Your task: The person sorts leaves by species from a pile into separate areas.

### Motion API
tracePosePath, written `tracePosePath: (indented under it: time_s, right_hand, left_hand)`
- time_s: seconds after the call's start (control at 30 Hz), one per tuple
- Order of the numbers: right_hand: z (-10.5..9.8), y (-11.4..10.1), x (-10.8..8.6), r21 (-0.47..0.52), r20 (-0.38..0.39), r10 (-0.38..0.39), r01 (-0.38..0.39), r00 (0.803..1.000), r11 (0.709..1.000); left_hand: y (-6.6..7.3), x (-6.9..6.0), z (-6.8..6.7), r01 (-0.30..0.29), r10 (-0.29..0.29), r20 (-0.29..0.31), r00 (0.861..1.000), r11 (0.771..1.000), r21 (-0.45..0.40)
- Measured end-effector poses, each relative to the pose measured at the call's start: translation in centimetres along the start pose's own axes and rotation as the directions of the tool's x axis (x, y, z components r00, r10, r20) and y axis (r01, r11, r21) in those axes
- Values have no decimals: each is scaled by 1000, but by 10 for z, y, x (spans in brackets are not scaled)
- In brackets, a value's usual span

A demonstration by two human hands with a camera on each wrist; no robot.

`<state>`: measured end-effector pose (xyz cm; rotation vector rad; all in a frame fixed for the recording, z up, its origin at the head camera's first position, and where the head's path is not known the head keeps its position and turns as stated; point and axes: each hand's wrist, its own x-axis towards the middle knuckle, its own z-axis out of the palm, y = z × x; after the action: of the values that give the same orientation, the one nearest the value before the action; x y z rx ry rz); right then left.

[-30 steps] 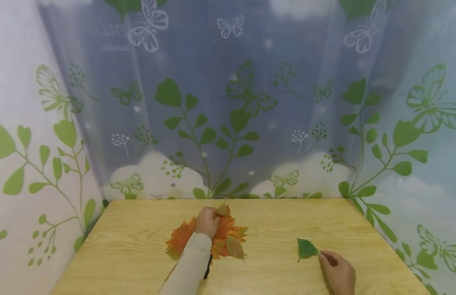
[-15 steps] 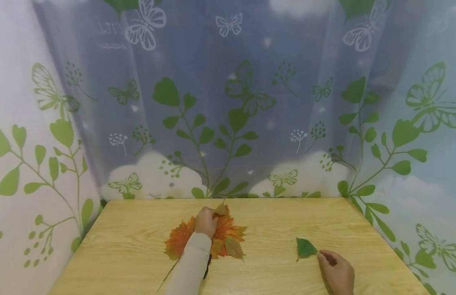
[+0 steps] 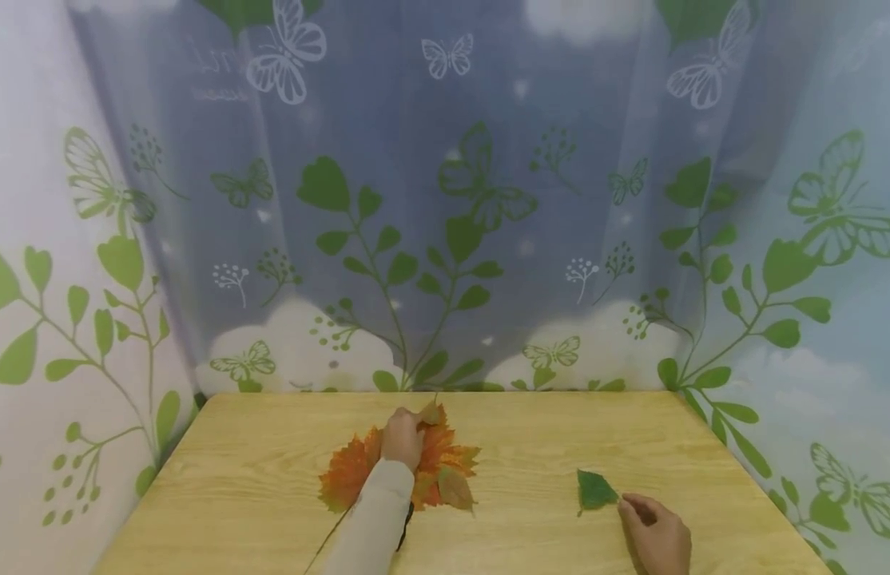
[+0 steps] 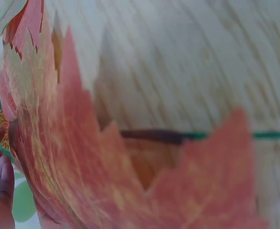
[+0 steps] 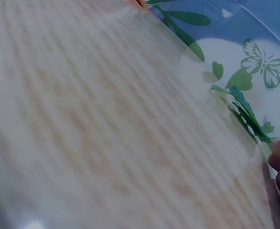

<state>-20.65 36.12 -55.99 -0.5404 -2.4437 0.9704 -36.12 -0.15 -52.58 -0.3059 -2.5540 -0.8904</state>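
A bunch of orange-red artificial leaves point(image 3: 347, 471) lies at the left middle of the table, with a brownish-green leaf point(image 3: 455, 488) at its right side. Over the bunch is the left hand point(image 3: 402, 439), its fingertips at a small brownish leaf point(image 3: 431, 414); the left wrist view shows the leaves point(image 4: 78, 143) large, with fingers point(image 4: 4, 179) at the left edge. The right hand point(image 3: 657, 533) pinches the stem of a green leaf point(image 3: 596, 489) between thumb and fingertips. In the right wrist view the green leaf point(image 5: 245, 109) extends from the fingertips.
The wooden table point(image 3: 531, 447) reaches back to a curtain point(image 3: 574, 208) printed with butterflies and plants. Thin dark stems point(image 3: 328, 541) run out beside the left sleeve point(image 3: 373, 519) toward the front of the table.
The head view has shifted slightly. Both hands stay in nearly the same place, with no clear change in their hold.
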Motion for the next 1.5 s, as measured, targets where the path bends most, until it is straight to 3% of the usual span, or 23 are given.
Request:
tracePosePath:
  time_s: [0.6,0.83,1.17,1.5]
  right_hand:
    - [-3,0,1,11,25,20,-20,999,1000]
    - [2,-1,1,38,-3,39,-39,999,999]
    - [4,0,2,40,26,66,-67,997,997]
    - [1,-5,2,33,21,110,-110,994,993]
  left_hand:
    - [2,-2,14,22,-18,-58,998,997,67]
    - [-4,0,15,31,-28,-113,993,999,27]
    - [-5,0,18,109,-109,-118,987,994,-3]
    - [-1,5,15,119,-120,-128,985,993,-12]
